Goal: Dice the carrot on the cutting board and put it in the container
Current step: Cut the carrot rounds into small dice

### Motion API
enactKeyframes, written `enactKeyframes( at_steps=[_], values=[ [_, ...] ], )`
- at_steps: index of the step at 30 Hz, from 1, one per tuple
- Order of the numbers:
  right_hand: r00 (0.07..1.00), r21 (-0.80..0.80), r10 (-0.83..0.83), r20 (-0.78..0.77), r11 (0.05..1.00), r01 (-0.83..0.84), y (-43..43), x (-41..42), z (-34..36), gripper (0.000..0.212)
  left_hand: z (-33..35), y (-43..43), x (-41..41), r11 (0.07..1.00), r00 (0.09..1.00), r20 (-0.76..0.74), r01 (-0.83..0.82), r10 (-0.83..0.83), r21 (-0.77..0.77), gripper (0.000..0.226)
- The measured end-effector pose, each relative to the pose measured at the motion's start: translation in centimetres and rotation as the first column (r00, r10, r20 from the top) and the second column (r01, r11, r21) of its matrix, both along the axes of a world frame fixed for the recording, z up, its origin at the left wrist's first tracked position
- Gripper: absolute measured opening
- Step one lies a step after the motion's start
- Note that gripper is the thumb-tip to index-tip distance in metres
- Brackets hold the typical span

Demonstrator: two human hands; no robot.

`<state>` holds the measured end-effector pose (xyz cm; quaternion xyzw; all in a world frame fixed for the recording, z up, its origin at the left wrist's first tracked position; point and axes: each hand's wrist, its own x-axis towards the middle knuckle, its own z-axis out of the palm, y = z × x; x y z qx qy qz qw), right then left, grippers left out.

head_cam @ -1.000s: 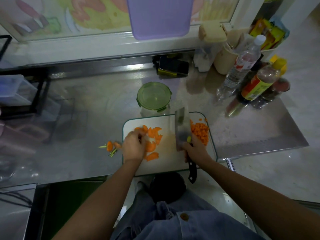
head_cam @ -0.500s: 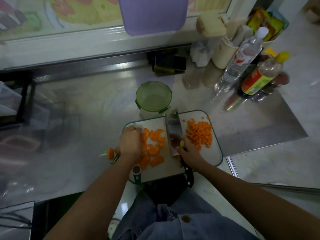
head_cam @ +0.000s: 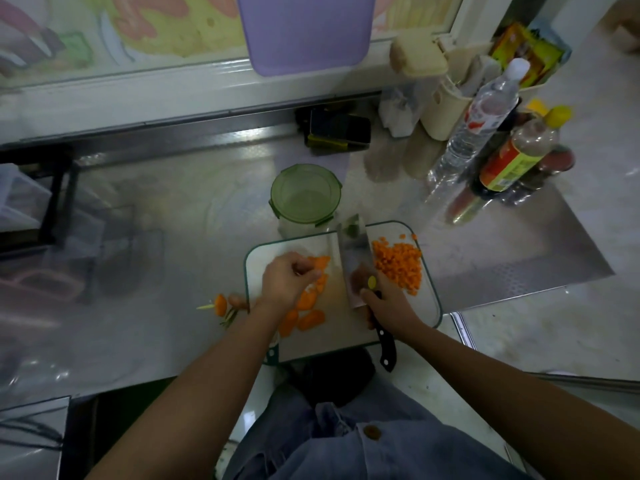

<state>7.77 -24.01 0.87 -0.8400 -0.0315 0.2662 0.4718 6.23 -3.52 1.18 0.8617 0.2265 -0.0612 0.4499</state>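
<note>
A white cutting board [head_cam: 429, 306] with a green rim lies at the counter's front edge. Orange carrot slices [head_cam: 310, 318] are spread on its left half. A pile of diced carrot [head_cam: 398, 266] sits on its right half. My left hand [head_cam: 285, 280] rests over the slices with curled fingers pinching some of them. My right hand [head_cam: 388, 306] grips the black handle of a cleaver [head_cam: 353, 258], whose blade stands on the board between slices and dice. A round container [head_cam: 304, 195] with a green lid on it stands just behind the board.
Carrot ends and green stems [head_cam: 223, 306] lie on the steel counter left of the board. Bottles [head_cam: 485, 123] and jars crowd the back right corner. A dark box [head_cam: 337, 131] sits by the back wall. The counter's right edge drops off beyond the board.
My left hand has shifted right along the slices and gathered some under its fingers. The cleaver stays upright in the middle of the board, close to the dice.
</note>
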Motion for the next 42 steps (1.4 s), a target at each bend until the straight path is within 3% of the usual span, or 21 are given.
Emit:
enactKeyframes(
  at_steps=[4, 8, 15, 23, 27, 33, 42],
  values=[
    [0.992, -0.098, 0.054, 0.118, 0.994, -0.042, -2.1, -0.1, 0.4, 0.015, -0.7, -4.7, -0.1, 0.995, 0.987, -0.128, 0.097, -0.100, -0.030, 0.030],
    [0.950, -0.336, 0.233, 0.206, 0.929, -0.155, -3.8, -0.1, 0.5, 0.042, -1.2, -6.7, -0.9, 0.990, 0.978, -0.196, 0.092, -0.069, 0.110, 0.030],
    [0.837, -0.527, 0.465, 0.290, 0.807, -0.266, -4.6, -0.8, 0.8, 0.042, -1.3, -6.9, -1.8, 0.993, 0.984, -0.170, -0.037, 0.055, 0.109, 0.031],
    [0.792, -0.564, 0.549, 0.268, 0.756, -0.333, -4.6, -0.8, 1.2, 0.029, -1.0, -7.7, -1.6, 0.984, 0.976, -0.213, -0.016, 0.054, 0.175, 0.020],
    [0.815, -0.524, 0.503, 0.289, 0.795, -0.305, -5.0, -0.4, 0.6, 0.039, -0.8, -8.1, -1.9, 0.967, 0.983, -0.186, 0.059, -0.013, 0.247, 0.022],
    [0.836, -0.473, 0.463, 0.296, 0.831, -0.293, -5.5, -0.4, 0.0, 0.038, -0.7, -8.3, -2.0, 0.915, 0.975, -0.132, 0.213, -0.177, 0.343, 0.044],
    [0.839, -0.474, 0.457, 0.295, 0.832, -0.287, -5.9, -0.6, 0.0, 0.034, -0.4, -8.3, -1.7, 0.847, 0.947, -0.168, 0.320, -0.274, 0.425, 0.035]
  ],
)
